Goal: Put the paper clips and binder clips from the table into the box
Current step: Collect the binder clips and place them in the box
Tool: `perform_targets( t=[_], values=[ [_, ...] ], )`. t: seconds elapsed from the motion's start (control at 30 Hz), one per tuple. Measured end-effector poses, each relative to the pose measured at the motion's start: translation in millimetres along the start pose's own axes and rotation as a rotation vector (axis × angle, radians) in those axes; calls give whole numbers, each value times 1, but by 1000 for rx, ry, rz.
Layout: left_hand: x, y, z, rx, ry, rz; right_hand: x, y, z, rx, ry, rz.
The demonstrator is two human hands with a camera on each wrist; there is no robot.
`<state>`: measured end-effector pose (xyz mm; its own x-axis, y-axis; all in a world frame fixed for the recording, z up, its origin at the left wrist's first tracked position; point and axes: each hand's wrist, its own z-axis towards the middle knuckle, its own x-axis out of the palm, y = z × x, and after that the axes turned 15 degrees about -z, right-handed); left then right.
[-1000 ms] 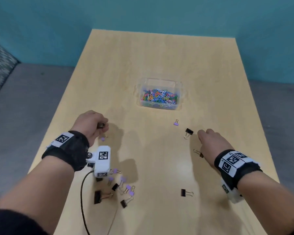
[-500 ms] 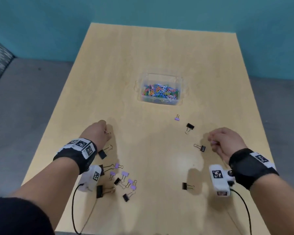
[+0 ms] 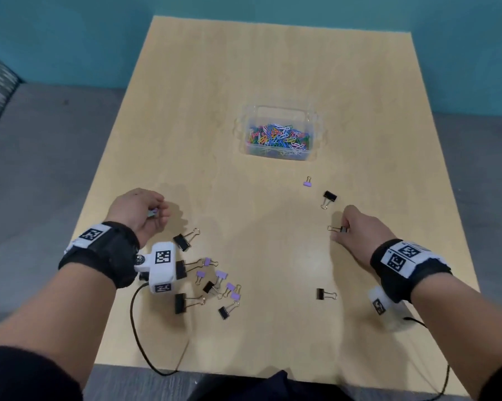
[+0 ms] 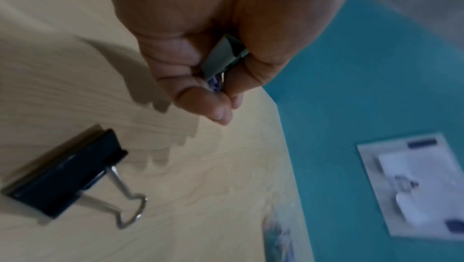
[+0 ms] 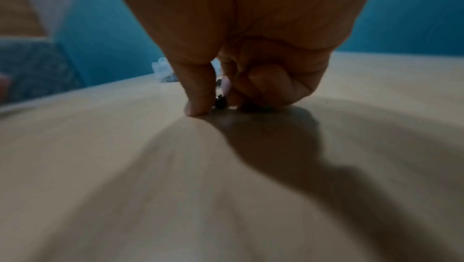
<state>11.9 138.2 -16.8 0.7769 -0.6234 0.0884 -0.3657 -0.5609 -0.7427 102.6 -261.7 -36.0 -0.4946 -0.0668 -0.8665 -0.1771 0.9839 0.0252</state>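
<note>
A clear plastic box (image 3: 278,111) full of coloured paper clips stands mid-table. My left hand (image 3: 145,212) hovers at the near left, fingers curled round binder clips (image 4: 220,58), one dark and one purple. My right hand (image 3: 357,227) is down on the table at the right, thumb and forefinger pinching a small black binder clip (image 3: 341,229) that lies on the wood. A cluster of black and purple binder clips (image 3: 212,282) lies below my left wrist. One large black clip (image 4: 67,179) sits just beside the left hand.
Loose clips lie between the box and my right hand: a purple one (image 3: 307,182) and a black one (image 3: 329,197). Another black clip (image 3: 325,294) lies near the right wrist. A cable (image 3: 140,337) trails off the near table edge.
My left hand lifted and turned, now holding a purple clip along with a dark one. My right hand moved left and down onto the small black clip and pinched it.
</note>
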Motion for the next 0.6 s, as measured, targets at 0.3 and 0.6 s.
perform_targets(
  t=[0.3, 0.6],
  values=[
    [-29, 15, -11, 82, 120, 407, -5, -7, 3, 203, 44, 916],
    [-12, 41, -21, 343, 198, 1385, -18, -13, 11, 430, 119, 1560]
  ],
)
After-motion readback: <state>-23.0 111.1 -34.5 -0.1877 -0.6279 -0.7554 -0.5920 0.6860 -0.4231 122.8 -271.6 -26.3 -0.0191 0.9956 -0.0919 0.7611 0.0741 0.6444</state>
